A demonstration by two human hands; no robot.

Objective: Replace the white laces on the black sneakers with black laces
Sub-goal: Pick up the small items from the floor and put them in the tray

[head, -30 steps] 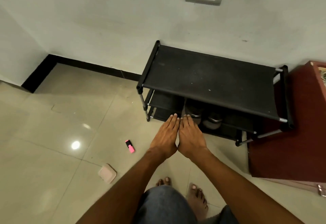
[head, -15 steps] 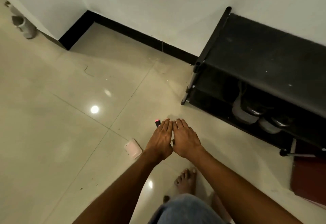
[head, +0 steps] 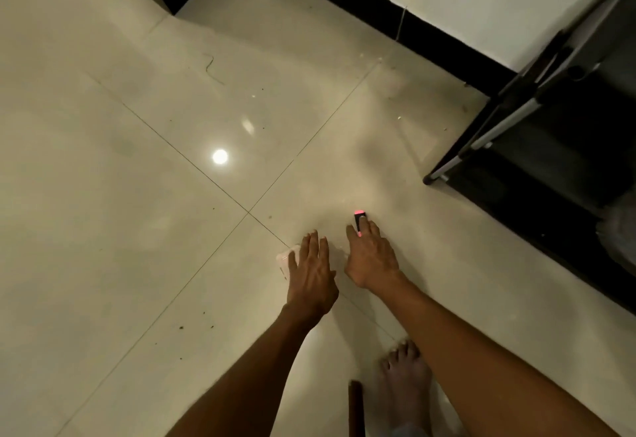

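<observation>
Both hands flat-fingered, grasping nothing, left hand (head: 311, 273) over pale case (head: 284, 259), right hand (head: 371, 257) over pink-black marker (head: 359, 220) on floor (head: 137, 195), sneaker (head: 619, 233) on rack (head: 537, 120) shelf far right

Head view, steeply down at floor (head: 137, 195)

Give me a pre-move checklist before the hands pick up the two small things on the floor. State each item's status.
1. Left hand free to grasp, fingers straight: ok.
2. Right hand free, fingers straight: ok.
3. Pale pink case in reach, partly under the left hand: ok.
4. Pink and black item in reach, at the right fingertips: ok.
5. Hands actually touching either item: cannot tell.
6. Sneakers in clear view on the black shoe rack: not ok, only a blurred edge shows.
</observation>
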